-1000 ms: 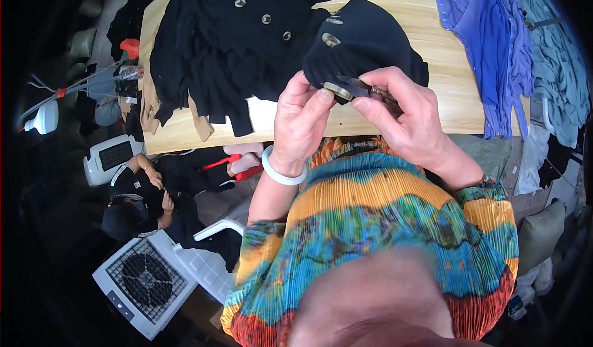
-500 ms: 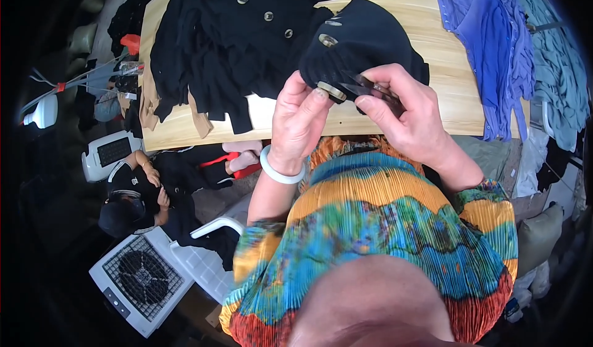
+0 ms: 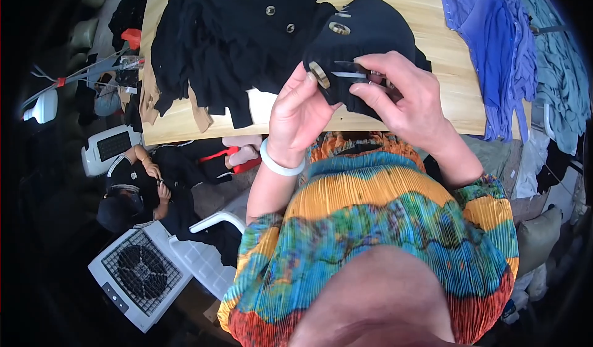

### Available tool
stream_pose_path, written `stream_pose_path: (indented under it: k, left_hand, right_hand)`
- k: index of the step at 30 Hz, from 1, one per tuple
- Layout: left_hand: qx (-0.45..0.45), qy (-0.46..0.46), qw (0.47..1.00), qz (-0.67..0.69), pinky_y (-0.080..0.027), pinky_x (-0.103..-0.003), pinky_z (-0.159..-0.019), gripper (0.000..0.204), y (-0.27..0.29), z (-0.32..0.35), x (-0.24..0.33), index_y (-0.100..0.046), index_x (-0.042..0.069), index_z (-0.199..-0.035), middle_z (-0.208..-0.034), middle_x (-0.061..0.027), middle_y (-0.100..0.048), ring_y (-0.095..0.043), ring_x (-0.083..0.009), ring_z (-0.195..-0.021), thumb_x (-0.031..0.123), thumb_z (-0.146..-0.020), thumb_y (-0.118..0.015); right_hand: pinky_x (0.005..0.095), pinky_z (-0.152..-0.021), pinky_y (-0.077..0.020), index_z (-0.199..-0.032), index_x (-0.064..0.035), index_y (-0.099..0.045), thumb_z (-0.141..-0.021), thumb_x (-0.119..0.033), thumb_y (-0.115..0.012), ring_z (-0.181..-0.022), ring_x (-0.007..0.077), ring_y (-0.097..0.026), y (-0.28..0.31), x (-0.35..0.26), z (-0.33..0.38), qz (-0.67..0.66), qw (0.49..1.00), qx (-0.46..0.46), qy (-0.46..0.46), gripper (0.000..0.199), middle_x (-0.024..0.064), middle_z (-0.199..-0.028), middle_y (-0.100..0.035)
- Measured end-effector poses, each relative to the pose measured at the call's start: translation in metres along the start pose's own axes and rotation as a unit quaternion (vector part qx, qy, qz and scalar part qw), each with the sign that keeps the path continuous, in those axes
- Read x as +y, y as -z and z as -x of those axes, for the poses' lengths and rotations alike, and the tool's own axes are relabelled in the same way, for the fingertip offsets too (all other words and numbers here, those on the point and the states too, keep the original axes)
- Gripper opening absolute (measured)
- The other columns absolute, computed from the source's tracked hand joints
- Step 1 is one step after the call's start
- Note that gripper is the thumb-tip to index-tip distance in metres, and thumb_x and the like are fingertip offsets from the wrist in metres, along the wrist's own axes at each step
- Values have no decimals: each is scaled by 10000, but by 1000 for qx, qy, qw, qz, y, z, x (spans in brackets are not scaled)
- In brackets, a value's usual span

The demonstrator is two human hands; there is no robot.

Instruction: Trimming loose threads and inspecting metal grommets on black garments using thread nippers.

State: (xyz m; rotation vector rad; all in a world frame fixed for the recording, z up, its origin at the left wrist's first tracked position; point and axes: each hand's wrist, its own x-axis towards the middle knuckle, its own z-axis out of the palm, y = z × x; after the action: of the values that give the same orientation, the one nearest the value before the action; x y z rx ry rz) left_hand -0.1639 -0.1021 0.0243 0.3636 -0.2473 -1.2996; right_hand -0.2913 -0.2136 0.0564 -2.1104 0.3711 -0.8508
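We note a wooden table (image 3: 426,1) bearing blue garments (image 3: 488,32) at right and grey-green ones (image 3: 556,57) beyond. Lower left: a white box fan (image 3: 139,273), a white plastic chair (image 3: 207,248), and a seated person in black (image 3: 133,183).

**Bright centre, dark fisheye rim**

We get even, soft light w/ weak shadows around the left hand (image 3: 301,113) and right hand (image 3: 404,100). Table (image 3: 432,13) beyond them well lit, edges bowed. Corners black. Close blur nearest us, below the hands.
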Motion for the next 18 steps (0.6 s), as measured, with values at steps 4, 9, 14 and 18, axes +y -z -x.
stream_pose_path:
  k: [4,9,14,18]
  left_hand:
    - [17,8,1000,4,-367,-381,-919,338,2,0,-2,-408,81,-1209,-1158,-89,-492,-469,-215,-1074,119,-874,-437]
    - [27,-47,998,-45,-367,-369,-915,314,0,-2,-8,-436,100,-1181,-1110,-63,-513,-480,-189,-1038,107,-868,-458]
    - [8,-91,990,-105,-371,-365,-909,264,0,-2,-12,-479,91,-1124,-1070,-55,-534,-495,-183,-1006,103,-861,-479]
    - [24,-59,995,-79,-387,-364,-889,239,-3,-1,-15,-494,86,-1096,-1044,-53,-546,-505,-172,-983,92,-858,-482]
  right_hand:
    - [247,-488,-454,-864,7,-565,-690,-117,-672,-553,180,-571,2,-3,1,10,1000,-3,10,239,95,-745,-577]
    - [253,-488,-453,-853,14,-553,-706,-104,-658,-548,180,-565,1,-10,5,-8,999,-4,-42,216,98,-750,-571]
    - [250,-488,-449,-842,18,-551,-710,-102,-653,-547,183,-568,-2,-12,5,-12,999,8,-48,206,99,-749,-572]
    - [246,-482,-442,-829,12,-559,-713,-100,-649,-544,185,-566,-6,-7,7,9,999,34,-12,185,97,-721,-572]
